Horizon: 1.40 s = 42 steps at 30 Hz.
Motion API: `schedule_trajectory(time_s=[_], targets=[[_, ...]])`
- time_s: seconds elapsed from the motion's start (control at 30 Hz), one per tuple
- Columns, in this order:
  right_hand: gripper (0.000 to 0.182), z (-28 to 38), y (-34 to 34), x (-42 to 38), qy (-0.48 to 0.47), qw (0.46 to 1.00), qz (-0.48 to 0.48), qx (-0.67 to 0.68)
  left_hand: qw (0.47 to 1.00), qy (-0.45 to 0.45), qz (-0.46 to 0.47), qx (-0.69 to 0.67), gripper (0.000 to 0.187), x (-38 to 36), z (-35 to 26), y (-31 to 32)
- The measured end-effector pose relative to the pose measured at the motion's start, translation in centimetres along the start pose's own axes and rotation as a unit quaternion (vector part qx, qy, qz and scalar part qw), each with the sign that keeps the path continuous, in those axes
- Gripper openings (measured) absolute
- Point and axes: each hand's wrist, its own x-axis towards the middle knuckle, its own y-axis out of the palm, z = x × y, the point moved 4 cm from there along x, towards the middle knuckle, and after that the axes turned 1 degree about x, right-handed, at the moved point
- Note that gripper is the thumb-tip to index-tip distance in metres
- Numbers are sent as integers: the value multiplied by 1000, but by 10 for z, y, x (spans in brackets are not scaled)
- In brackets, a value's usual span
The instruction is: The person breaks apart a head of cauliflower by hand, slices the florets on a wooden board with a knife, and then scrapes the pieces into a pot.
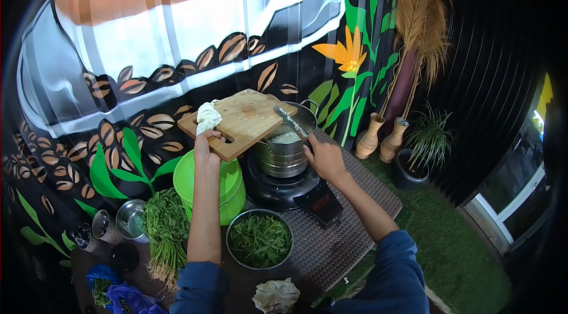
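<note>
My left hand (208, 139) grips a wooden cutting board (245, 114) by its handle end and holds it tilted over the stove side of the table. A crumpled white cloth or wrapper (209, 116) sits at the board's left edge, by my fingers. In my right hand (324, 157) is a knife (290, 120), its blade smeared with white bits and lying near the board's right edge. Below the board's right side stands a steel pot (283, 160) with chopped white pieces (287, 137) in it. A few small scraps cling to the board.
The pot rests on a black burner (278, 187). A green lidded bucket (228, 192), a bowl of green leaves (260, 238) and a bunch of rooted greens (165, 225) stand nearer. Steel bowl (132, 219), blue plastic bag (127, 293) and a pale crumpled item (276, 296) lie around.
</note>
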Motion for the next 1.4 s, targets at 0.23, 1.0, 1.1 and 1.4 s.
schedule_trajectory(time_s=[0.23, 1.0, 1.1, 1.4], targets=[[28, -21, -39, -21, -10, 991, -4, 131, 999, 36, 11, -5, 46, 7, -1, -5], [36, -56, 16, -45, 226, 596, 238, 733, 999, 10, 7, -40, 32, -7, -10, 1], [36, -56, -12, -45, 249, 686, 215, 649, 998, 56, 30, -13, 38, -2, -3, 0], [29, 61, -21, 6, -55, 989, 12, 138, 993, 110, 10, 41, 63, -20, 24, 20]])
